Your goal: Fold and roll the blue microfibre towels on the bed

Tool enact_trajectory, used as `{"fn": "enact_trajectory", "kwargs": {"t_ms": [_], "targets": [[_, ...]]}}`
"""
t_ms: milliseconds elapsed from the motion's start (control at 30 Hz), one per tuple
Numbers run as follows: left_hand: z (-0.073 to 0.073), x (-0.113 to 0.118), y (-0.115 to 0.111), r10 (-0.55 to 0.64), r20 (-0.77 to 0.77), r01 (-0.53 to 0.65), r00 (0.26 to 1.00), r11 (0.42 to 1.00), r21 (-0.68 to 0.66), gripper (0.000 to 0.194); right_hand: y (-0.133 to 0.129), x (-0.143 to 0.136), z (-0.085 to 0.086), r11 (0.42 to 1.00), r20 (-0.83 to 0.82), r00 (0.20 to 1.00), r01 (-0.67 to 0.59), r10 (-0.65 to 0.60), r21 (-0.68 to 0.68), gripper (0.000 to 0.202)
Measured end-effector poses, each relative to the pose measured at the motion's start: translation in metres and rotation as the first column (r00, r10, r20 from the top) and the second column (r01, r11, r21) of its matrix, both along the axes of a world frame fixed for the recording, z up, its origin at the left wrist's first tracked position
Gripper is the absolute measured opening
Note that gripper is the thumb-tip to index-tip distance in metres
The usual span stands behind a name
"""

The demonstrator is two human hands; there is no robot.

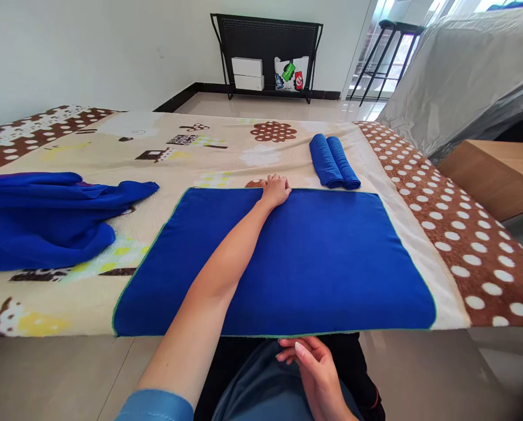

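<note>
A blue cloth [327, 257] with green edging lies flat and spread out in front of me. My left hand [276, 190] reaches across it and rests on its far edge, fingers bent and a little apart; the cloth there is not lifted. Just below the near edge is my right hand [312, 362], palm turned up, with loosely curved fingers, the thumb apart and nothing in it. Its fingertips are close to the hem; whether they touch it I cannot tell. Two rolled blue cloths [334, 161] lie side by side beyond the far right corner.
To the left is a crumpled heap of blue cloth [46, 219]. Everything lies on a patterned blanket [226, 158] with a brown dotted border. Past it stands a black rack [265, 41] with white boxes [248, 73]. At right are a wooden cabinet [498, 175] and plastic sheeting [458, 76].
</note>
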State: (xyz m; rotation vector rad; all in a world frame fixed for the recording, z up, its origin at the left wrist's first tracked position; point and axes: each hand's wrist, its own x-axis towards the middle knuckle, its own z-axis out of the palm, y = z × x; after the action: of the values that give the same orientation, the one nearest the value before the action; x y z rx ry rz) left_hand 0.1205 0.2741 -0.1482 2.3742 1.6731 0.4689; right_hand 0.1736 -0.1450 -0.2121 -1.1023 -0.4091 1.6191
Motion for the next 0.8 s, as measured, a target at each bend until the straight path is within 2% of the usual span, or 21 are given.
{"fn": "enact_trajectory", "kwargs": {"t_ms": [133,267,367,467,567,667,733,800], "targets": [[0.000,0.001,0.000,0.027,0.013,-0.027,1.000,1.000,-0.009,0.012,0.008,-0.007,0.005,0.999,0.044,0.999,0.027,-0.026,-0.028,0.045],[0.003,0.002,-0.002,0.039,0.045,-0.039,0.998,0.999,0.004,0.013,0.007,-0.008,0.008,0.999,0.092,0.995,0.022,-0.025,0.037,0.044],[0.010,0.002,-0.004,0.039,0.082,-0.041,0.996,0.999,0.021,0.016,0.003,-0.007,0.012,0.996,0.119,0.992,0.033,-0.042,0.082,0.042],[0.021,0.002,-0.007,0.050,0.125,-0.054,0.991,0.998,0.027,0.016,-0.001,-0.007,0.024,0.992,0.134,0.989,0.047,-0.062,0.113,0.039],[0.038,-0.002,-0.010,0.073,0.178,-0.079,0.981,0.996,0.028,0.014,-0.007,-0.007,0.045,0.991,0.165,0.984,0.053,-0.074,0.126,0.037],[0.064,-0.010,-0.014,0.112,0.251,-0.124,0.962,0.992,0.031,0.012,-0.012,0.002,0.066,0.983,0.247,0.963,0.068,-0.109,0.169,0.037],[0.086,-0.018,-0.016,0.140,0.309,-0.158,0.941,0.987,0.034,0.010,-0.012,0.018,0.079,0.961,0.325,0.930,0.084,-0.170,0.262,0.036],[0.111,-0.030,-0.017,0.159,0.379,-0.190,0.912,0.981,0.045,0.009,-0.007,0.043,0.095,0.908,0.411,0.862,0.121,-0.297,0.401,0.034]]}}
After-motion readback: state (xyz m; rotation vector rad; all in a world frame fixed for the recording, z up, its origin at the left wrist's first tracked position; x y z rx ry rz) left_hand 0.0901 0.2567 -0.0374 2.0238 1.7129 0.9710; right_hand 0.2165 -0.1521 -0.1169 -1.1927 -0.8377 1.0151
